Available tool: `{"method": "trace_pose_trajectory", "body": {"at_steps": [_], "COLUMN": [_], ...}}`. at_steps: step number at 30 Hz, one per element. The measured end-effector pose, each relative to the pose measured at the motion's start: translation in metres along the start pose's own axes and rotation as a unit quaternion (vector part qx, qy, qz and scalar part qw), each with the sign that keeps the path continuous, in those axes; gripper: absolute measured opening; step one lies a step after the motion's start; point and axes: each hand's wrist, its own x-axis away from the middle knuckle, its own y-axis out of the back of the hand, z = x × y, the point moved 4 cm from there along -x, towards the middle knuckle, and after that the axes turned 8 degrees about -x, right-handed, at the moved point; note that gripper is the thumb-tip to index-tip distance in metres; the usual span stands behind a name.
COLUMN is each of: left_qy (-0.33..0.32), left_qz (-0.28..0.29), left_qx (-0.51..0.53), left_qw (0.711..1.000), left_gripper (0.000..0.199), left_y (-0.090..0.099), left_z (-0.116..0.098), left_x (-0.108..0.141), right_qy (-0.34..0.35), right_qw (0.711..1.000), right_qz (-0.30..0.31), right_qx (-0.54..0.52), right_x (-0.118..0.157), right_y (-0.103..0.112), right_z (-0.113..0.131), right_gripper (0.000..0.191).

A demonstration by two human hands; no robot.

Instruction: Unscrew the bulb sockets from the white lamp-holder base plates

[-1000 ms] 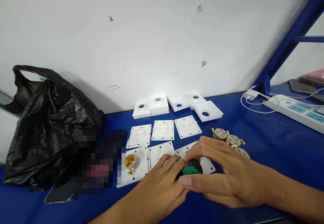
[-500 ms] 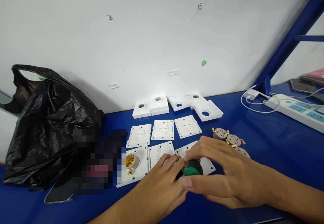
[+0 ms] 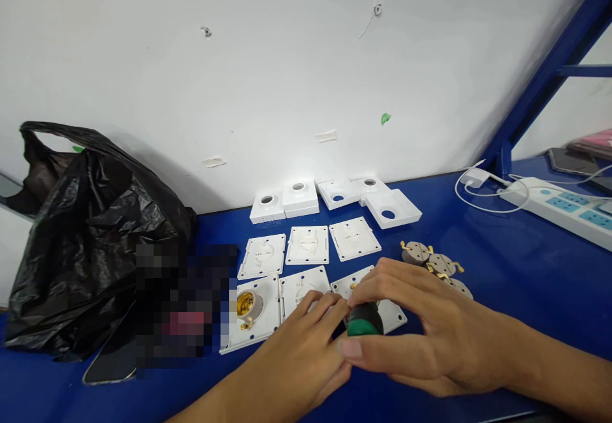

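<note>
My right hand (image 3: 430,327) is closed around a green and black handle (image 3: 364,321), whose lower end is hidden. Close against it, my left hand (image 3: 306,346) has its fingers bent over a white plate (image 3: 394,314); what its fingertips hold, if anything, is hidden. Left of my hands, a white plate (image 3: 268,321) carries a round socket with a brass inside (image 3: 248,305). Between them lies another white plate (image 3: 306,282), partly covered by my left fingers. Behind are three flat white plates (image 3: 308,254). Grey round socket pieces with brass tabs (image 3: 442,265) lie beyond my right hand.
White square covers with round holes (image 3: 394,209) stand along the wall. A black plastic bag (image 3: 95,238) and a dark phone (image 3: 112,356) are at the left, beside a blurred patch. A power strip (image 3: 564,206) with white cables lies at the right on the blue table (image 3: 540,282).
</note>
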Motion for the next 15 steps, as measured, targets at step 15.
{"method": "trace_pose_trajectory", "body": {"at_steps": [15], "left_qy": [-0.005], "left_qz": [-0.013], "left_qx": [0.018], "left_qw": [1.000], "left_gripper": [0.017], "left_y": [-0.0015], "left_z": [0.0018], "left_x": [0.0004], "right_qy": [-0.032], "right_qw": [0.999], "right_qz": [0.042], "right_qx": [-0.004], "right_x": [0.0040], "right_y": [-0.0056], "right_z": [0.0000], "right_gripper": [0.040]}}
